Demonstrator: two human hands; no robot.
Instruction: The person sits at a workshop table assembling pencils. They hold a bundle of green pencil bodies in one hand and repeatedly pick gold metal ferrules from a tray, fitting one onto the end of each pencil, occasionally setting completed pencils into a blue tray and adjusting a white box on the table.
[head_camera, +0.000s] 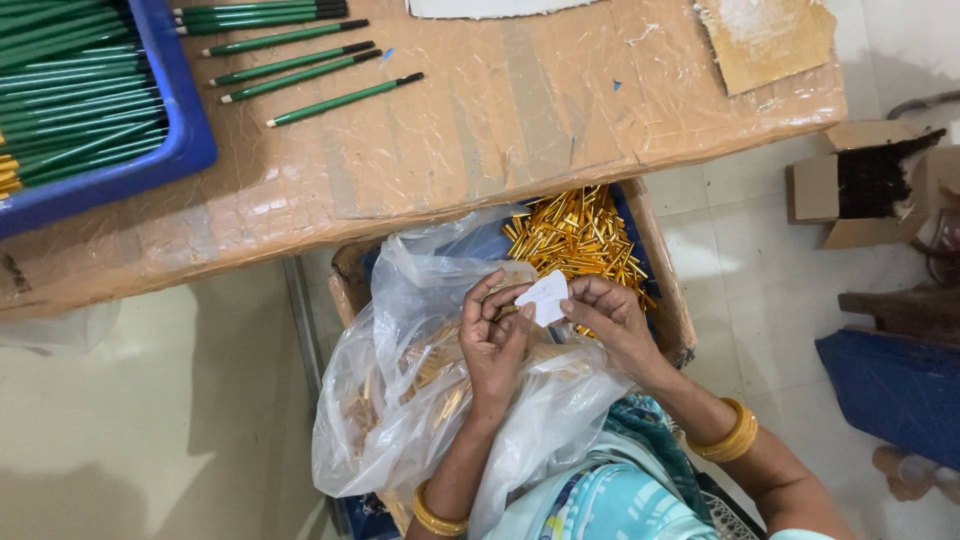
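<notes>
Both hands meet over the clear plastic bag (420, 400) of gold caps: left hand (495, 340) and right hand (610, 320) pinch a small white slip (545, 297), probably a label, needing careful fingertip handling next.

The blue tray (190, 130) of green sticks runs off the frame's upper left edge. The clear plastic bag (400, 400) veils its gold contents, lower centre. At top centre, a white sheet (480, 8) is cut off. The counter (450, 130) hides part of the box of gold tubes (575, 235).

Gold bangles (735, 437), blue-patterned garment (610, 500)
</notes>
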